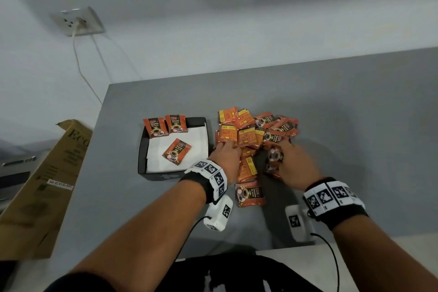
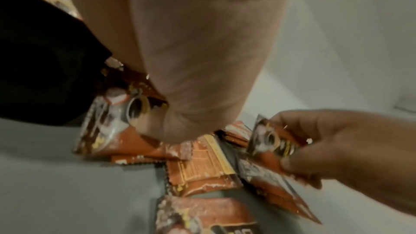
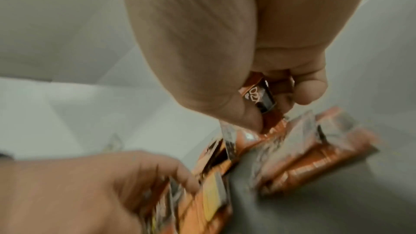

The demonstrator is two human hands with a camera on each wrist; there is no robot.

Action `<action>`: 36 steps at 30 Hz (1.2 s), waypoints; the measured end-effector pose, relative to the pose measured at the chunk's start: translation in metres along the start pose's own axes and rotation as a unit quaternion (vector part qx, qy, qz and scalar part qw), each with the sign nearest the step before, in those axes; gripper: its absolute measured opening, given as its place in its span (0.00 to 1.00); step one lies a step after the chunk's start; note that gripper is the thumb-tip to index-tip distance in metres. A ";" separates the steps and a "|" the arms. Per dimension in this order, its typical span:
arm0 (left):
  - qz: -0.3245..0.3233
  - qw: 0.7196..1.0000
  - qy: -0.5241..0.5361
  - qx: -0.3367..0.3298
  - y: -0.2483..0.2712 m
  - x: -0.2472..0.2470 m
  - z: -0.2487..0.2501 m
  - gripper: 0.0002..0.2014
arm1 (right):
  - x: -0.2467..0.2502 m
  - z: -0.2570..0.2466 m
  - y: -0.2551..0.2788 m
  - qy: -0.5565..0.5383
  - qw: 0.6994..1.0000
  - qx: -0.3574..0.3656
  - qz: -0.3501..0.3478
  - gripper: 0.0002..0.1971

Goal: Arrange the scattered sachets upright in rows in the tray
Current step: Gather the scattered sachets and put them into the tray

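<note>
Low in the frame, the right hand [image 1: 292, 161] pinches one sachet [image 1: 274, 157]; the left hand [image 1: 224, 157] has its fingers on the sachet pile [image 1: 257, 130] at centre. On the grey surface [image 1: 355, 125], left of the pile, the tray [image 1: 142, 149] holds two upright sachets [image 1: 166, 125] and one lying flat.

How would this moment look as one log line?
right hand: pinches sachet | left hand: on sachet pile | tray: three sachets
</note>
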State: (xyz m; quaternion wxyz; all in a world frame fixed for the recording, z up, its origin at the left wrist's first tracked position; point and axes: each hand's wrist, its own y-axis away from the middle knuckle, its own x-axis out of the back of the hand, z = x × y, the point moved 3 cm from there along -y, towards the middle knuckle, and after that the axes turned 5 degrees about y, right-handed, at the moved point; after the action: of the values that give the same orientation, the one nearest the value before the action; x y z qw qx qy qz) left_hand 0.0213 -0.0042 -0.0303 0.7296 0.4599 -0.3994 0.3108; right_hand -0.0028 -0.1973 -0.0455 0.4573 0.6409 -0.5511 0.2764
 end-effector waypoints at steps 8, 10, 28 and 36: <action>0.057 0.991 -0.113 -0.044 0.011 0.022 0.010 0.18 | 0.001 -0.042 -0.006 -0.015 0.989 0.135 -0.067 0.18; 0.069 0.987 -0.136 -0.058 0.015 0.030 0.010 0.15 | -0.006 -0.052 -0.009 0.016 0.986 0.138 -0.097 0.23; -0.027 0.994 -0.096 -0.039 0.009 0.018 0.010 0.16 | -0.017 -0.062 0.000 0.133 0.970 0.189 -0.073 0.25; -0.012 0.995 -0.084 -0.054 0.009 0.010 0.007 0.16 | 0.003 -0.049 0.003 0.052 0.983 0.154 -0.090 0.11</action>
State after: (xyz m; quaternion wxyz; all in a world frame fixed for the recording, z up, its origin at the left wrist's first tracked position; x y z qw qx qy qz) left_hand 0.0164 -0.0064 -0.0154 0.7208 0.4492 -0.4700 0.2403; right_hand 0.0029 -0.1550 -0.0209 0.4043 0.7353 -0.4177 0.3485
